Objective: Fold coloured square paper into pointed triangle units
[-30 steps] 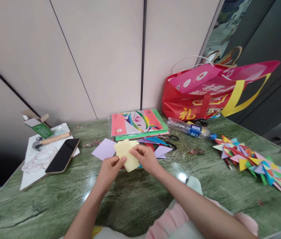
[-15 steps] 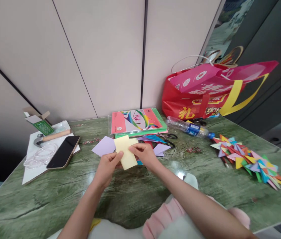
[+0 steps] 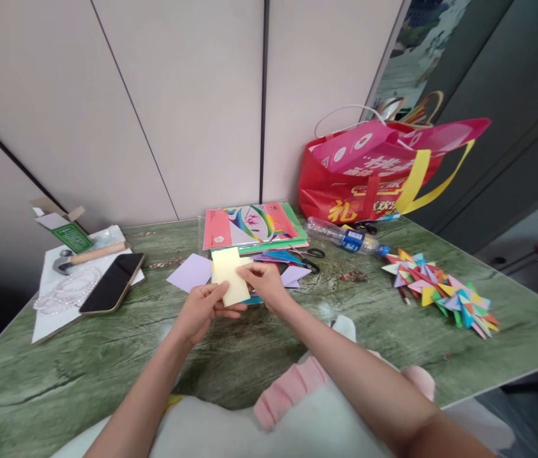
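Observation:
A pale yellow sheet of paper (image 3: 229,273), narrow and rectangular, is held up just above the table. My left hand (image 3: 205,308) pinches its lower left edge between thumb and fingers. On its right edge, my right hand (image 3: 265,284) grips the same sheet with thumb and fingertips. Behind the hands lie a lilac paper piece (image 3: 189,272) on the left and another lilac piece (image 3: 294,276) on the right. Blue folded papers (image 3: 278,257) and black-handled scissors (image 3: 315,253) sit just beyond, partly covered.
Packs of coloured paper (image 3: 250,226) lie by the wall, near a red gift bag (image 3: 345,184) and a plastic bottle (image 3: 352,240). Folded colourful paper pieces (image 3: 441,289) are heaped at right. On the left are a phone (image 3: 112,284), a hammer (image 3: 97,252) and a green box (image 3: 73,236).
The view has shifted a little, so the table things appear slightly further left and higher. Both hands still hold the yellow paper; the left fingers now extend further beneath it.

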Tool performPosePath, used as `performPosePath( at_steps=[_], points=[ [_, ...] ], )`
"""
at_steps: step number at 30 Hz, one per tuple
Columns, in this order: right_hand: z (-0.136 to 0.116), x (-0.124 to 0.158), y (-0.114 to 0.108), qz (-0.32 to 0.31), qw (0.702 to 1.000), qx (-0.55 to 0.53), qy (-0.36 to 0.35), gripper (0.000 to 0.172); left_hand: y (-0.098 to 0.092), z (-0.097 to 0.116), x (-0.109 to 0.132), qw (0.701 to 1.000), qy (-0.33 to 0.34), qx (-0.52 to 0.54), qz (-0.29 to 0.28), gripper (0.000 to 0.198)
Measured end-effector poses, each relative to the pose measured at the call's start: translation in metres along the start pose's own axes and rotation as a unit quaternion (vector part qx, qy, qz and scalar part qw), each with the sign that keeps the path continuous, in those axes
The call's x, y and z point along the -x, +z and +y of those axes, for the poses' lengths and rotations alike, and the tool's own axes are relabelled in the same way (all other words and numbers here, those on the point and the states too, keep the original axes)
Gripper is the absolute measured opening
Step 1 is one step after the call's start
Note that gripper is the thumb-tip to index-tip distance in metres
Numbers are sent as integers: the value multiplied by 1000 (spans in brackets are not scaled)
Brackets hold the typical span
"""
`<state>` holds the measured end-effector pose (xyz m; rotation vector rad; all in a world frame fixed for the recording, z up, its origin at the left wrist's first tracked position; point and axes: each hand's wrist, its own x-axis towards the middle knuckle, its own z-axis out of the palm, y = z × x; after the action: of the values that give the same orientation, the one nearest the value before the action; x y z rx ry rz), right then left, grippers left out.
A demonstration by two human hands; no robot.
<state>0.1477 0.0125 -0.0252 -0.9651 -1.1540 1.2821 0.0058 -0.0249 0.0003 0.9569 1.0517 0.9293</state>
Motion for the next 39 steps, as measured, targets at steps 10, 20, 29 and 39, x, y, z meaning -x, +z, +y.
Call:
performPosePath(
  at_steps=[10,20,29,39],
  points=[
    [-1,2,-2,4,993,85,-78,25,1,-1,0,1000,3,-14,6,28],
    [0,0,0,2,999,38,-36,26,1,1,0,1000,11,-18,-1,28],
    [-3,1,1,5,999,39,-37,24,0,1,0,1000,16,-24,-7,29],
    [-4,1,1,4,998,49,-48,23,0,1,0,999,20,-31,1,29]
  ],
)
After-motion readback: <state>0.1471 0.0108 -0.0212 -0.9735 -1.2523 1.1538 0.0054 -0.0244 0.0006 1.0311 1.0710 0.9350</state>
